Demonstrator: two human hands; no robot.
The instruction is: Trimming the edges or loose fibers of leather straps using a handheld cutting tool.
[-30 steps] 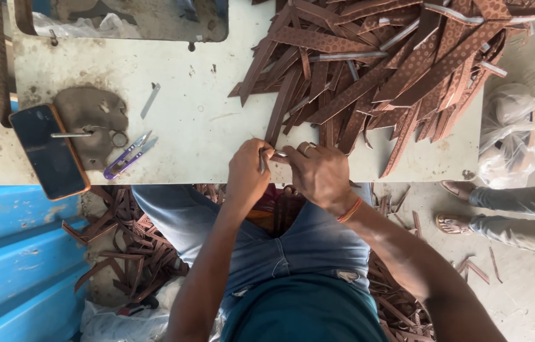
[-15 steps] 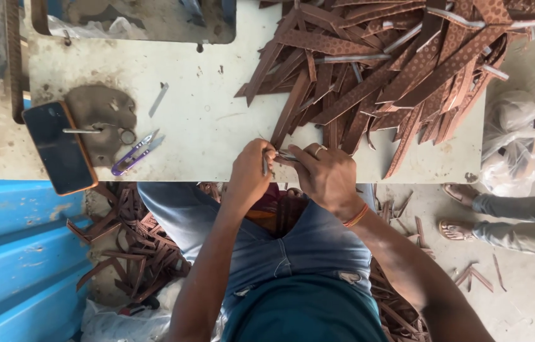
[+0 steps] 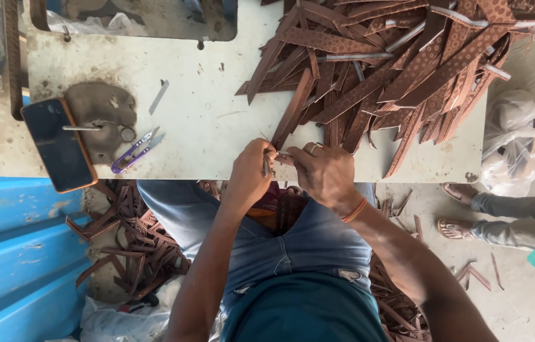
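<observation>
Fingers of our left hand [image 3: 249, 170] and right hand [image 3: 325, 174] are clamped together on one end of a brown patterned strap [image 3: 292, 117] at the counter [image 3: 217, 120] edge. It looks light, thin and bendy; pinching near that end suits it. More straps [image 3: 406, 63] are heaped beside, thread snips [image 3: 136, 151] and phone [image 3: 58, 144] lie left, scraps litter the floor.

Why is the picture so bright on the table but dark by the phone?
In the head view, daylight falls flat on the pale table, so it looks washed out; the phone has a dark screen with little glare; the hands and brown strips look sharp, not blurry.
</observation>
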